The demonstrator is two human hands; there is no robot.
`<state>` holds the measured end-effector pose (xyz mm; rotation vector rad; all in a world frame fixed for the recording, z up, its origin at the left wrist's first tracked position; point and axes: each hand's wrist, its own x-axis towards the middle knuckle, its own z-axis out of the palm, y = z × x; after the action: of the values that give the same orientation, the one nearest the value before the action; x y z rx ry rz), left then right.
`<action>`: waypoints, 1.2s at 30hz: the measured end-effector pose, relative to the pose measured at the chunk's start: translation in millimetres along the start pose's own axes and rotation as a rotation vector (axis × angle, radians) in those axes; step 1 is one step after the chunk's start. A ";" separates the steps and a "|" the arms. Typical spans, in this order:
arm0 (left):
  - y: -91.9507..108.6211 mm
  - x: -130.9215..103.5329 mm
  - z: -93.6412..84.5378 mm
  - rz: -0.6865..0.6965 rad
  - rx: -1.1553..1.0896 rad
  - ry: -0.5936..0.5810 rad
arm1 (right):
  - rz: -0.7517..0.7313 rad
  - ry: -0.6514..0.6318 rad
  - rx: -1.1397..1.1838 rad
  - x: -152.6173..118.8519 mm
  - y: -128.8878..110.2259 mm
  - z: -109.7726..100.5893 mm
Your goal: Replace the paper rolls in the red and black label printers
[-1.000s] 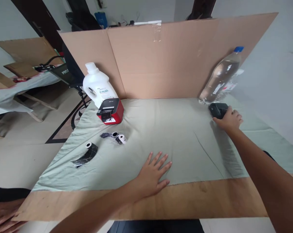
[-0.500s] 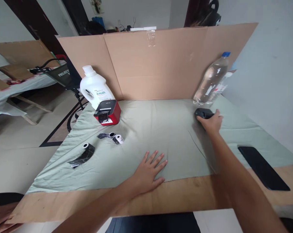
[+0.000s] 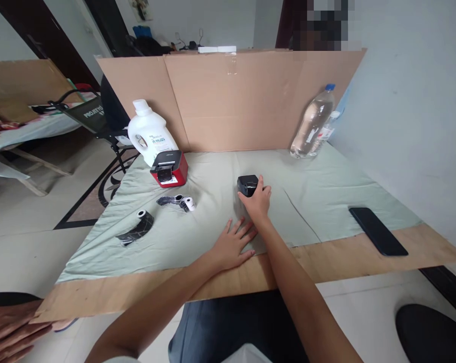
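Observation:
My right hand (image 3: 260,202) grips a small black box-shaped device (image 3: 246,184) around its right and near sides, at mid-table on the cloth. What the device is I cannot make out. My left hand (image 3: 231,246) lies flat near the front edge, fingers spread, touching no object but the green cloth (image 3: 209,222). To the left stands a red and black printer (image 3: 179,170) with a dark strip at its front. Nearer are small paper rolls (image 3: 189,203) with a crumpled dark strip, and another roll (image 3: 141,226) with a black strip trailing from it.
A white detergent jug (image 3: 152,132) stands behind the printer. Upright cardboard (image 3: 228,111) closes off the back. Two clear bottles (image 3: 313,123) lean at the right. A black phone (image 3: 378,231) lies at the right front. Another person's hands (image 3: 12,333) show at lower left.
My right hand has moved left with the black device, from near the bottles to the middle of the cloth. My left hand stays flat. The view has shifted somewhat.

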<state>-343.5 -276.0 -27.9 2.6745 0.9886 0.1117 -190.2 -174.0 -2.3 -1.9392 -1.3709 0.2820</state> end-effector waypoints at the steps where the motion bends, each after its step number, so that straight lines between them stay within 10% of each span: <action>1: -0.4 0.2 0.6 0.003 0.005 0.004 | 0.004 0.001 -0.007 -3.0 -1.3 1.2; 18: -1.1 -0.3 -0.7 0.006 -0.043 0.010 | 0.100 -0.017 0.062 -16.7 0.3 6.6; 25: -5.7 1.3 -26.2 -0.001 -0.167 -0.063 | 0.032 -0.257 0.340 42.9 24.7 -16.8; 29: -25.6 39.5 -75.4 -0.126 -0.415 -0.028 | -0.035 -0.377 0.570 83.6 47.3 -10.2; 33: -68.7 111.7 -118.7 -0.526 -0.573 0.590 | -0.036 -0.376 0.798 95.0 58.6 8.6; 36: -102.5 152.2 -128.4 -0.721 -0.752 0.497 | -0.065 -0.355 0.872 91.3 60.1 16.6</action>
<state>-313.4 -72.5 60.8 1.5316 1.5899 0.8250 -118.8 -95.7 -33.8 -1.1400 -1.2170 1.0373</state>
